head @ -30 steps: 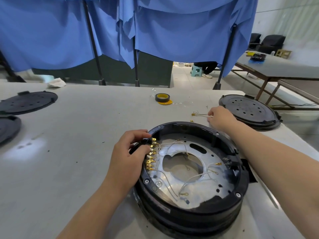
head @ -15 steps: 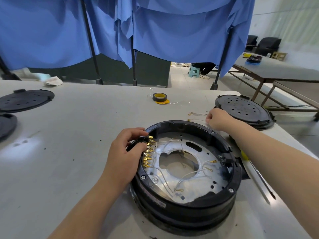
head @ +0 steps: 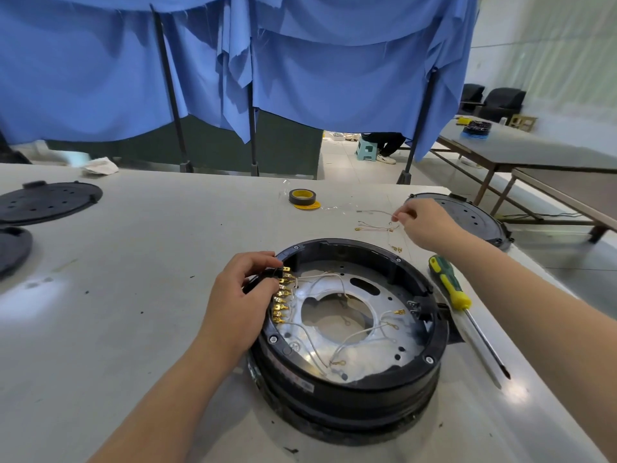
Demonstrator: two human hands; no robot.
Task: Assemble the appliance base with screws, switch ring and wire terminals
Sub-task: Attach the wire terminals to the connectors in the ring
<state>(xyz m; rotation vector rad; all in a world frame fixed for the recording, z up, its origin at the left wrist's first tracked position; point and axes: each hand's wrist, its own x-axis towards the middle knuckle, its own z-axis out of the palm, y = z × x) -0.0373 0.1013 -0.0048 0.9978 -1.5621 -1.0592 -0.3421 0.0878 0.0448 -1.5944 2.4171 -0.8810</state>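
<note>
The round black appliance base (head: 434, 355) lies open side up in front of me, with a silver plate and white wires inside. A row of gold terminals (head: 282, 297) lines its left inner wall. My left hand (head: 240, 295) rests on the left rim and pinches the black switch part by the top terminals. My right hand (head: 422, 222) is raised beyond the base and pinches a thin white wire (head: 377, 212). Loose wires with gold terminals (head: 374, 227) lie on the table below it.
A green and yellow screwdriver (head: 450, 285) lies right of the base. A tape roll (head: 299, 196) sits further back. A black lid (head: 480, 222) lies at the right edge of the table, two more black lids (head: 46, 200) at the left. Blue curtains hang behind.
My right hand has lifted off the table with one thin wire pinched in its fingers. My left hand has stayed on the rim by the terminals. The camera view has shifted.
</note>
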